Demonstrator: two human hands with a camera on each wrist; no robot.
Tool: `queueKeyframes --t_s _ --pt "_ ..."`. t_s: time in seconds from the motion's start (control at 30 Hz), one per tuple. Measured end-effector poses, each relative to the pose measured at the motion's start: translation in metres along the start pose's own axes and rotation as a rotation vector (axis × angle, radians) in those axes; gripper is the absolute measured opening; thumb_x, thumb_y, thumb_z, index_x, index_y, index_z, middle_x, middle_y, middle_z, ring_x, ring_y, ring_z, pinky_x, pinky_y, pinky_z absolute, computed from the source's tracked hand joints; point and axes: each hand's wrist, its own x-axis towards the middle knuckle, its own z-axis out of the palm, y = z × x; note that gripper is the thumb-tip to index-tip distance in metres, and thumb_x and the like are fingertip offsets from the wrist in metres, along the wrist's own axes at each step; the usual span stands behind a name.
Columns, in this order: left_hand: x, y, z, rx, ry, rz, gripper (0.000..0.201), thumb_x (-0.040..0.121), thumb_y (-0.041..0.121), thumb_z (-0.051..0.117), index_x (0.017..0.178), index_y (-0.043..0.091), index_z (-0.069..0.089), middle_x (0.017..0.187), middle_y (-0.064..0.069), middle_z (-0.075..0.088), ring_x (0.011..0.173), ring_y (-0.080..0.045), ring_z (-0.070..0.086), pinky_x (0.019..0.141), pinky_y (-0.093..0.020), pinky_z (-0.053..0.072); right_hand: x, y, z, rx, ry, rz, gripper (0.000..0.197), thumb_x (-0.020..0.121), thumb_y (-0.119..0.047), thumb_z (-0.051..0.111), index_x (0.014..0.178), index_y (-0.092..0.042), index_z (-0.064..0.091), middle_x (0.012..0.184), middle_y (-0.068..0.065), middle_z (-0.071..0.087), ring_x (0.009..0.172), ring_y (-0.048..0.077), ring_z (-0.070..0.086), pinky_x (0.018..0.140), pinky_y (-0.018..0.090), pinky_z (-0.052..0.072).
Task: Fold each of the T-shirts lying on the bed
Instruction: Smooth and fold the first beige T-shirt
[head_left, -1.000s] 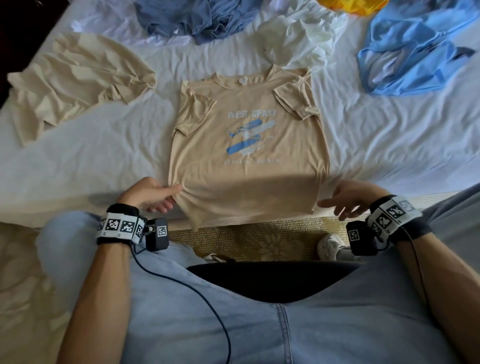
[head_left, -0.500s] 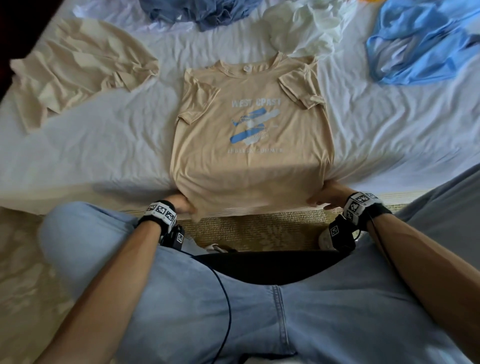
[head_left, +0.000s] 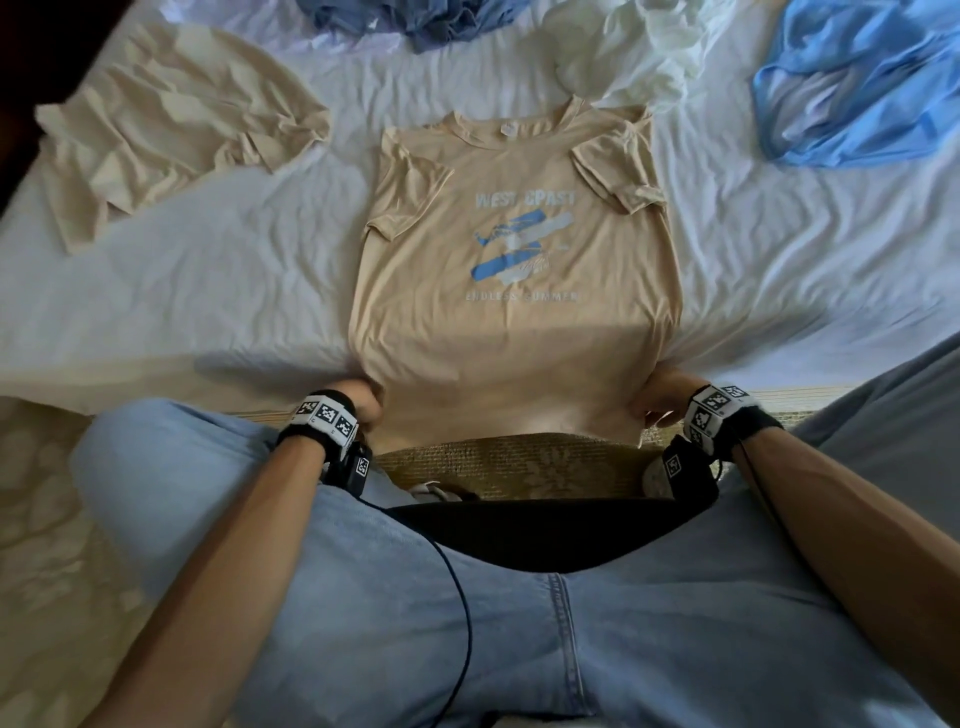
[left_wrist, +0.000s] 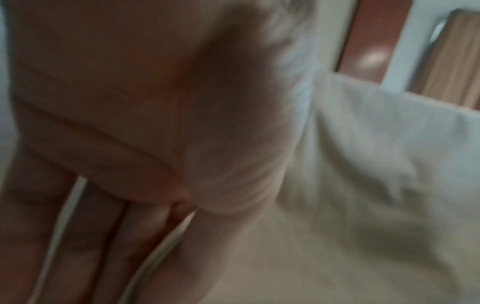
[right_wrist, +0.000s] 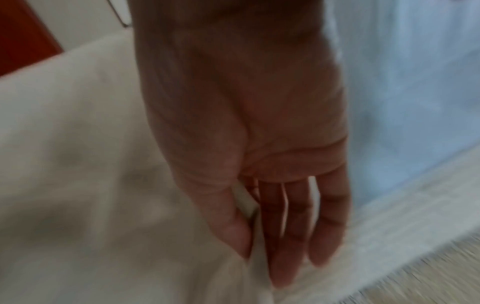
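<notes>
- Both hands have closed in on the shirt's hem since a second ago.
- I see my left hand (head_left: 363, 402) pinching the printed beige T-shirt (head_left: 514, 291) at its near left corner.
- Right hand (head_left: 660, 397) pinches the near right corner.
- Shirt lies face up on the bed (head_left: 208, 291), hem hanging over the near edge.

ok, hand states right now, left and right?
Left hand: holds the printed beige T-shirt at its bottom left corner.
Right hand: thumb and fingers pinch the same shirt's bottom right corner.
</notes>
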Motion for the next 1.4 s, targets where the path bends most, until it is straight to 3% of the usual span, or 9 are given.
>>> queueKeyframes --t_s 0.23,0.43,0.53,0.6,0.8,0.93,1.03,1.17,1.4 --pt "-0.060 0.028 -0.032 0.055 0.066 0.095 0.022 0.081 0.010 0.073 0.100 0.006 0.064 0.090 0.000 0.069 0.062 -0.017 0.061 0.053 -0.024 0.045 -0.044 -0.052 -0.007 -0.330 0.107 -0.185 0.017 0.086 -0.004 0.062 0.071 -0.012 0.058 0.064 0.006 0.065 0.055 0.019 0.064 0.050 0.029 0.052" --pt "-0.092 0.069 -0.058 -0.386 0.068 0.421 0.022 0.090 -0.004 0.061 0.081 0.010 0.047 0.066 -0.015 0.067 0.066 -0.035 0.075 0.057 -0.035 0.051 -0.083 -0.092 -0.006 -0.590 0.119 -0.403 0.019 0.085 -0.021 0.069 0.075 -0.012 0.054 0.078 0.004 0.064 0.074 0.025 0.065 0.066 0.036 0.054" --pt "-0.103 0.068 -0.068 -0.653 -0.078 0.628 0.013 0.099 -0.008 0.050 0.103 0.003 0.055 0.081 -0.029 0.073 0.075 -0.041 0.075 0.070 -0.040 0.062 -0.102 -0.090 -0.023 -0.213 -0.017 -0.561 0.014 0.092 -0.011 0.060 0.106 -0.011 0.059 0.081 0.014 0.071 0.065 0.024 0.069 0.067 0.046 0.062" --pt "-0.103 0.063 -0.071 -0.711 -0.154 0.705 0.025 0.102 -0.002 0.050 0.120 0.008 0.062 0.093 -0.027 0.075 0.080 -0.039 0.076 0.079 -0.040 0.062 -0.105 -0.087 -0.037 0.065 -0.131 -0.594 0.027 0.099 -0.007 0.054 0.121 -0.021 0.060 0.080 0.011 0.071 0.064 0.021 0.067 0.062 0.036 0.060" --pt "-0.079 0.053 -0.085 -1.106 -0.203 0.845 0.027 0.103 0.009 0.051 0.121 0.001 0.069 0.119 -0.029 0.069 0.103 -0.035 0.073 0.078 -0.032 0.062 -0.086 -0.076 -0.052 0.718 -0.237 -0.683 0.027 0.099 -0.007 0.059 0.124 -0.009 0.069 0.117 0.018 0.073 0.094 0.024 0.067 0.078 0.033 0.055" --pt "-0.064 0.057 -0.091 -1.094 -0.103 0.819 0.054 0.082 0.003 0.076 0.132 -0.006 0.056 0.120 -0.031 0.068 0.115 -0.039 0.068 0.081 -0.026 0.060 -0.073 -0.070 -0.044 0.631 0.063 -0.648 0.029 0.082 0.007 0.077 0.105 -0.009 0.068 0.082 0.000 0.072 0.073 0.018 0.068 0.065 0.035 0.056" --pt "-0.060 0.068 -0.092 -1.098 0.049 0.691 0.039 0.077 0.000 0.078 0.113 -0.005 0.064 0.109 -0.034 0.070 0.092 -0.034 0.076 0.064 -0.022 0.060 -0.066 -0.071 -0.035 0.495 0.320 -0.592 0.019 0.079 -0.002 0.083 0.089 -0.009 0.067 0.069 0.008 0.068 0.057 0.018 0.063 0.054 0.034 0.053" --pt "-0.061 0.080 -0.099 -1.024 0.199 0.579 0.022 0.094 0.017 0.072 0.107 0.001 0.064 0.091 -0.025 0.075 0.057 -0.021 0.071 0.037 -0.018 0.039 -0.062 -0.076 -0.036 0.435 0.444 -0.636 0.014 0.086 -0.021 0.080 0.084 -0.014 0.067 0.062 -0.002 0.069 0.050 0.009 0.061 0.049 0.025 0.047" --pt "-0.058 0.090 -0.110 -0.948 0.265 0.630 0.021 0.098 0.024 0.068 0.106 0.005 0.065 0.084 -0.020 0.076 0.050 -0.019 0.064 0.035 -0.020 0.029 -0.080 -0.099 -0.046 0.372 0.523 -0.763 0.014 0.097 -0.030 0.066 0.091 -0.022 0.075 0.052 0.000 0.066 0.042 0.009 0.058 0.047 0.023 0.045"
